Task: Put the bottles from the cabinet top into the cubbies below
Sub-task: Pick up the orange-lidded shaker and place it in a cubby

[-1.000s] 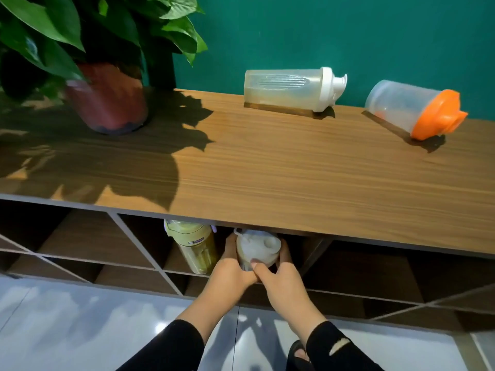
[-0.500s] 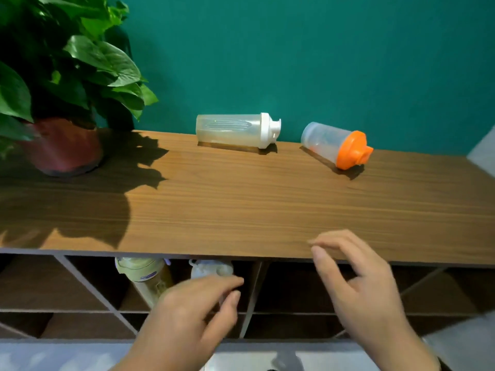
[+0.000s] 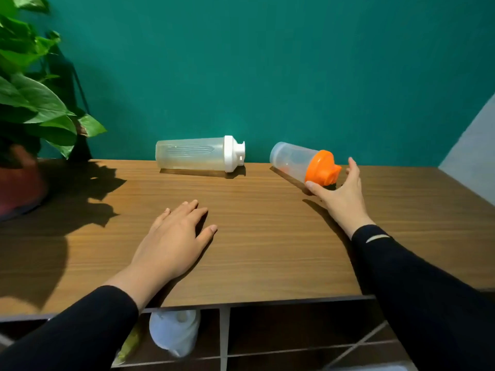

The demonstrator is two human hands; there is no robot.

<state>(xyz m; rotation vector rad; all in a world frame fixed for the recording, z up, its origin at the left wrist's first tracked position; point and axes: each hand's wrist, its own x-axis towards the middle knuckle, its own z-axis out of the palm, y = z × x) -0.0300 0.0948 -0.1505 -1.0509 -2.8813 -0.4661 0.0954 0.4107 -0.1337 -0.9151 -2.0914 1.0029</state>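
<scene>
right hand [image 3: 340, 192]: now reaching up over the cabinet top [image 3: 267, 236], fingers spread wide around the orange lid, thumb touching it, not yet gripping.
left hand [image 3: 174, 242]: now lying flat on the wood, fingers loose, holding nothing.
orange-lidded bottle [image 3: 302, 163]: lying on its side near the wall, unmoved.
white-lidded bottle [image 3: 199, 153]: lying beside it, unmoved.
white bottle [image 3: 174, 332]: sitting released in a cubby below.
yellow-green bottle [image 3: 128, 346]: showing partly behind the left sleeve.
</scene>
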